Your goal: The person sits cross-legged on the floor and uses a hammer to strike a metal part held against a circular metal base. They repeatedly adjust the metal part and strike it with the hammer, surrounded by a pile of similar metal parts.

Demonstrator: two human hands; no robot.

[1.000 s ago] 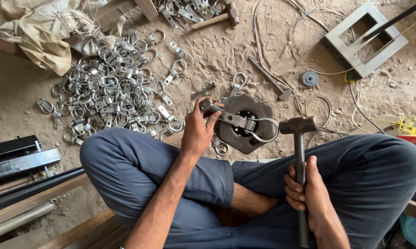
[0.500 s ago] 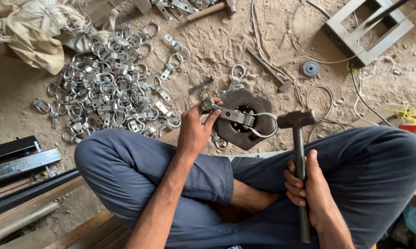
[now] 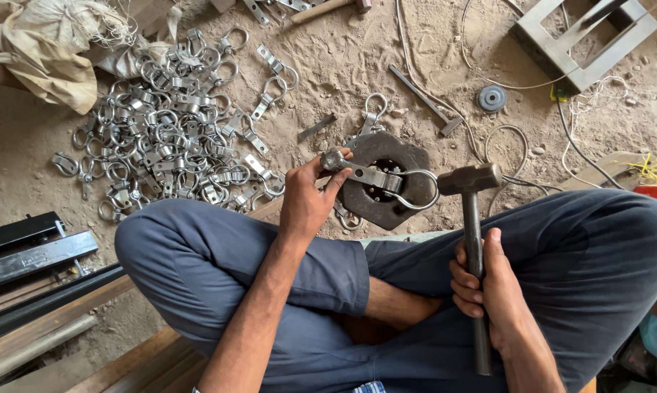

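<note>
I sit cross-legged on sandy ground in blue trousers. My left hand (image 3: 308, 198) grips one end of a metal strap-and-ring fitting (image 3: 387, 182), which lies across a dark octagonal iron block (image 3: 414, 161) with a hole in its middle. My right hand (image 3: 488, 291) is closed around the handle of a hammer (image 3: 471, 180). The hammer stands upright, its head just right of the fitting's ring and not touching the block.
A large pile of similar ring fittings (image 3: 168, 138) lies at the upper left, beside a crumpled sack (image 3: 45, 51). A square metal frame (image 3: 587, 36), loose wire (image 3: 503, 153), a small disc (image 3: 492, 97) and a flat bar (image 3: 424, 98) lie beyond. Dark metal bars (image 3: 30, 255) lie at the left.
The view has shifted slightly. My left hand still holds the fitting on the block, and the hammer stays upright in my right hand.
</note>
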